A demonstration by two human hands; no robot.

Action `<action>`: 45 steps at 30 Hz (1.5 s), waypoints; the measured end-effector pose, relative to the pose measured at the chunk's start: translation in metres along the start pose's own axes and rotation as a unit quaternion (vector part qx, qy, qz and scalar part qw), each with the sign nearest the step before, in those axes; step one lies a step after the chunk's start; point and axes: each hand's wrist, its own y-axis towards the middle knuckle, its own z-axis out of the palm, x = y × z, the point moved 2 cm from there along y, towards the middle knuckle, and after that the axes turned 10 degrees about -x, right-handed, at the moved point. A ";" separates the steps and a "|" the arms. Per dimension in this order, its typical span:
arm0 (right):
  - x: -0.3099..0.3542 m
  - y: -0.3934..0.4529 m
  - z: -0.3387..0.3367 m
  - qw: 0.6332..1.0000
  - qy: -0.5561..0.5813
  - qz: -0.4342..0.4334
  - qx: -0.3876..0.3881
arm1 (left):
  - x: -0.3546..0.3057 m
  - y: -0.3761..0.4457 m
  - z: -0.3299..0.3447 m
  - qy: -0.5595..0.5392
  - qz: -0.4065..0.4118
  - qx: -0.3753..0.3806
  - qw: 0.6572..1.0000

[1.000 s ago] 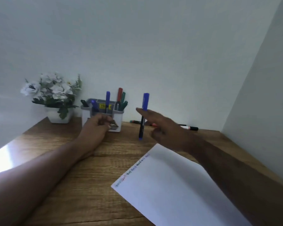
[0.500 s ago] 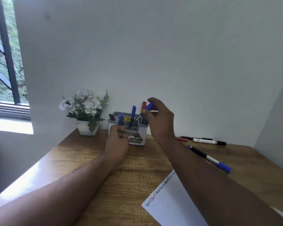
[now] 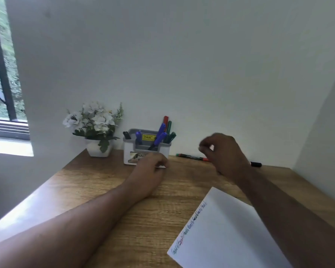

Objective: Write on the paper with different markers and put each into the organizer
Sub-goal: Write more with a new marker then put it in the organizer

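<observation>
Two hands by a marker organizer.
Left hand rests curled against it; right hand hovers, blurred, grip unclear.

The desk is wood with a visible grain and a low sheen, glaring where window light strikes its edge left of the organizer. The organizer looks like smooth plastic, white outside and grey inside, with a glossy yellow sticker. The markers standing in it have smooth plastic caps. The paper, in front of the organizer, is matt white. The flower pot, left of the organizer, has a smooth white finish.
</observation>
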 end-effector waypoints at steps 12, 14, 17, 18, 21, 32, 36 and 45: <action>-0.095 -0.024 0.006 0.961 -0.151 0.131 0.193 | -0.015 -0.006 0.014 0.136 0.067 0.143 0.978; -0.074 -0.018 -0.003 0.982 0.037 0.148 0.113 | -0.021 -0.009 0.013 0.141 0.062 0.133 0.979; -0.028 -0.016 -0.027 0.911 0.361 0.193 0.059 | -0.038 -0.022 0.009 0.091 0.045 0.095 0.990; -0.017 -0.019 -0.034 0.889 0.411 0.193 0.058 | -0.047 -0.027 0.009 0.044 0.033 0.078 0.995; 0.004 -0.030 -0.048 0.840 0.498 0.194 0.093 | -0.081 -0.038 0.012 -0.070 0.013 0.038 0.997; 0.001 -0.055 -0.057 0.808 0.496 0.227 0.223 | -0.099 -0.049 0.026 -0.069 0.126 0.060 0.988; -0.032 -0.048 -0.066 0.787 0.528 0.255 0.192 | -0.085 -0.042 0.017 -0.084 -0.006 0.111 0.990; -0.054 -0.082 -0.016 0.813 0.453 0.297 0.213 | -0.075 -0.038 0.036 0.106 0.004 0.305 0.947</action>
